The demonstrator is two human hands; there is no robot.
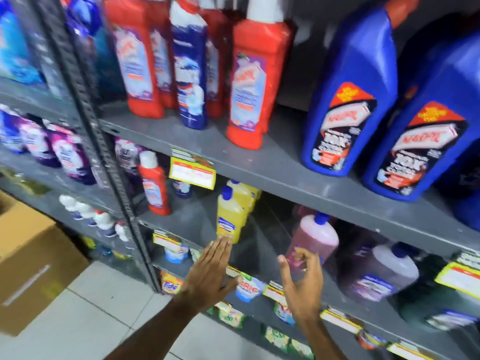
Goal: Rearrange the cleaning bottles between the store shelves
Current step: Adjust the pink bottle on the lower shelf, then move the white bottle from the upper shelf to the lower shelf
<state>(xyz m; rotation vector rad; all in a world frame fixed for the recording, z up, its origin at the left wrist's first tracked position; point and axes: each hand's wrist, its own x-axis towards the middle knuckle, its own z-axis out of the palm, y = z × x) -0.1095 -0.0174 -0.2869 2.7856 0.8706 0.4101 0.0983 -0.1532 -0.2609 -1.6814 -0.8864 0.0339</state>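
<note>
Both hands empty: left hand (207, 271) flat, fingertips apparently touching yellow bottle (230, 216); right hand (302, 279) loosely curled before pink bottle (313, 240). Risk: a push topples yellow bottle backward.

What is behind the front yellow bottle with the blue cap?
Behind the front yellow bottle with the blue cap stands another yellow bottle, mostly covered; anything farther back is hidden.

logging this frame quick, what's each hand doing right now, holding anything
Left hand: open, fingers flat, tips at the base of the yellow bottle, holding nothing.
Right hand: open, fingers loosely curled in front of the pink bottle, holding nothing.
</note>
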